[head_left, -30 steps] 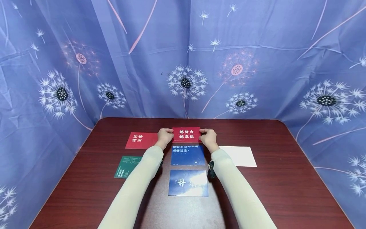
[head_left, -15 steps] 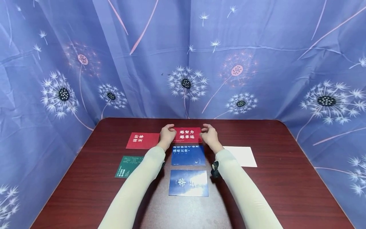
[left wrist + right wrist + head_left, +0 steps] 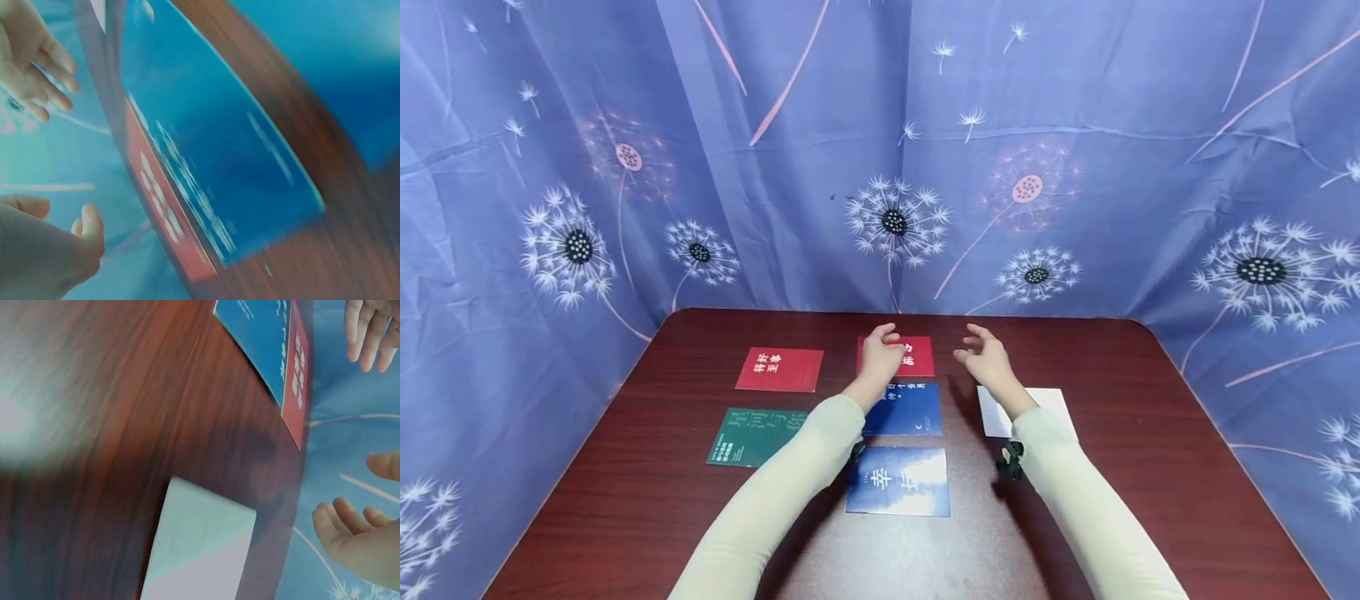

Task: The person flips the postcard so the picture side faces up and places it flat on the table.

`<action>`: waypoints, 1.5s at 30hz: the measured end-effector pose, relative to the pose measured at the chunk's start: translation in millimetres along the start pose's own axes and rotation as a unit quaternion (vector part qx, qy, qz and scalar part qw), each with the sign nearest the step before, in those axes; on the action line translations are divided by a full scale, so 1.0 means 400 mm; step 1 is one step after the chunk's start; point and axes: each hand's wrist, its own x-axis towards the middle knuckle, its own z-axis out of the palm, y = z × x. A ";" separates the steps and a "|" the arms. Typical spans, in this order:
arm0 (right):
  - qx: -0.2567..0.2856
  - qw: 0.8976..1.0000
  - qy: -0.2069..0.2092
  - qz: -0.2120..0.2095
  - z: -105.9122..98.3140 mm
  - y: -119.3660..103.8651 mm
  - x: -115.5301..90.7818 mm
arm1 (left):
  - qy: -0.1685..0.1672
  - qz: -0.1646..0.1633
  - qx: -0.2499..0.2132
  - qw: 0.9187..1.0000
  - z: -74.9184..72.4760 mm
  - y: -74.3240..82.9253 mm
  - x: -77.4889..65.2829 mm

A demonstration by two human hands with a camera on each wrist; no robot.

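Note:
My left hand (image 3: 880, 360) hovers over the left part of a red card (image 3: 921, 357) with white lettering, hiding some of its characters. Its fingers are loosely bent and hold nothing. To the right of that card is my right hand (image 3: 988, 364), raised above the table with thumb and fingers apart, also holding nothing. The red card lies flat at the back middle, its near edge along a blue card (image 3: 917, 412). Below the right wrist sits a white card (image 3: 200, 544), partly covered by the forearm in the head view.
A cloud-patterned card (image 3: 898, 482) lies at the front of the middle column. On the left are another red card (image 3: 790, 371) and a green card (image 3: 748, 437), partly behind the left sleeve. The brown table (image 3: 1165, 467) ends at a blue dandelion curtain (image 3: 820, 167).
Both hands have come off the red card's side edges and moved right. The right hand is now beyond the card and the left is over it. The card stays in place.

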 end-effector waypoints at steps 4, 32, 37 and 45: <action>-0.008 1.000 -0.007 -0.008 -0.049 0.012 -0.025 | -0.013 -0.007 -0.049 0.999 0.042 0.006 -0.036; -0.080 0.992 -0.058 0.082 -0.316 0.134 -0.201 | -0.158 -0.071 -0.040 0.984 0.229 -0.029 -0.229; -0.089 0.988 -0.077 0.097 -0.327 0.145 -0.220 | -0.167 -0.092 -0.039 0.981 0.232 -0.034 -0.235; -0.078 0.990 -0.066 0.095 -0.317 0.158 -0.230 | -0.155 -0.095 -0.039 0.983 0.235 -0.040 -0.236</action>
